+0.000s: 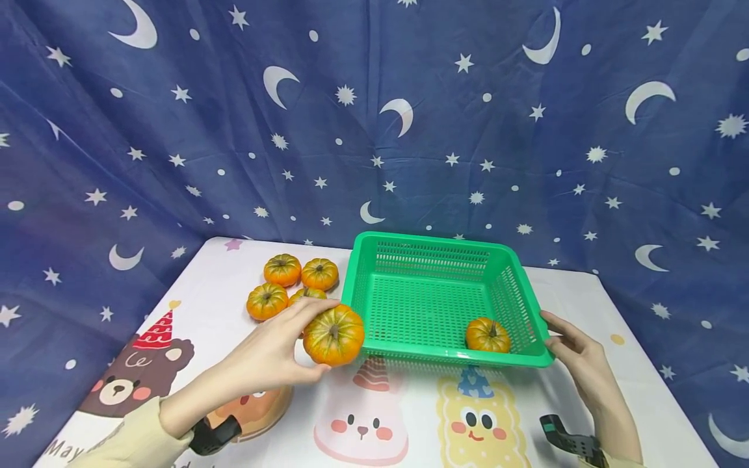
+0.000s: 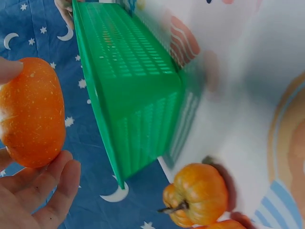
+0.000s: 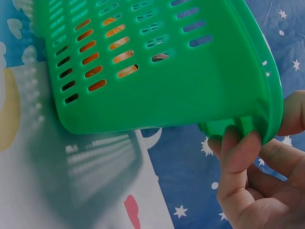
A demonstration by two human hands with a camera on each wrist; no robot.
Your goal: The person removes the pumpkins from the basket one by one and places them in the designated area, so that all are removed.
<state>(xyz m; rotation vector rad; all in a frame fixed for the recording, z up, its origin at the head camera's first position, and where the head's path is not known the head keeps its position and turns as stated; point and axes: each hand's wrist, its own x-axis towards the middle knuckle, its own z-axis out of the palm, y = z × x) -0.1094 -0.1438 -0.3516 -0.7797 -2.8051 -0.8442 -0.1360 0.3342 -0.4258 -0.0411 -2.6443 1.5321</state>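
Note:
My left hand [image 1: 272, 357] holds a small orange pumpkin [image 1: 333, 335] just left of the green plastic basket [image 1: 433, 354]. In the left wrist view, thumb and fingers sit on opposite sides of that pumpkin [image 2: 33, 114], which is off the table. At the basket's right side my right hand [image 1: 588, 370] grips the rim, with fingertips [image 3: 245, 150] curled under it in the right wrist view. Another pumpkin [image 1: 488, 335] lies inside, at the basket's near right corner. Several more pumpkins [image 1: 282, 270] stand in a group left of the basket, one partly hidden behind my left hand.
A white tablecloth [image 1: 263, 448] with cartoon animals covers the table. Behind it hangs a blue curtain [image 1: 328, 130] with moons and stars. Shadow falls on the cloth beneath the basket's near side. Each wrist wears a black device [image 1: 570, 443].

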